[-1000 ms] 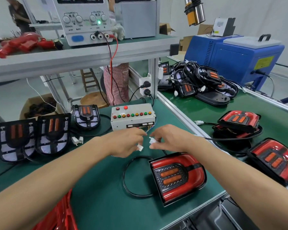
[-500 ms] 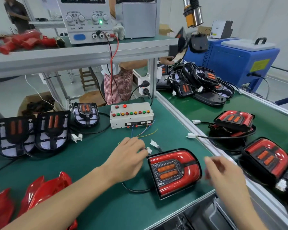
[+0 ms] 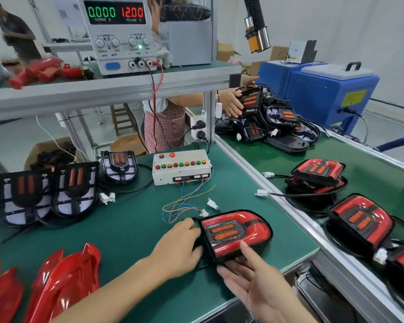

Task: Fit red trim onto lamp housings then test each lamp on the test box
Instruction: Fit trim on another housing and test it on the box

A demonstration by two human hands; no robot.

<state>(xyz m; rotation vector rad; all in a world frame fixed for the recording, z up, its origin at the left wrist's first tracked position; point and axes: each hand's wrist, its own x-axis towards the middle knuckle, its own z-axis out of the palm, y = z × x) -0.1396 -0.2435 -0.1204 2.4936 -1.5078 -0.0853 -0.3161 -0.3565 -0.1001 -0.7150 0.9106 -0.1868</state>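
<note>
The red-trimmed lamp (image 3: pixel 236 233) lies on the green bench (image 3: pixel 131 229), in front of the test box (image 3: pixel 181 167) and nearer the person. The left hand (image 3: pixel 180 248) grasps the lamp's left edge, fingers curled round it. The right hand (image 3: pixel 254 278) holds its near edge, thumb laid on the red trim; whether its fingers curl underneath, I can't quite make out. Loose coloured wires (image 3: pixel 184 203) trail from the test box towards the lamp.
</note>
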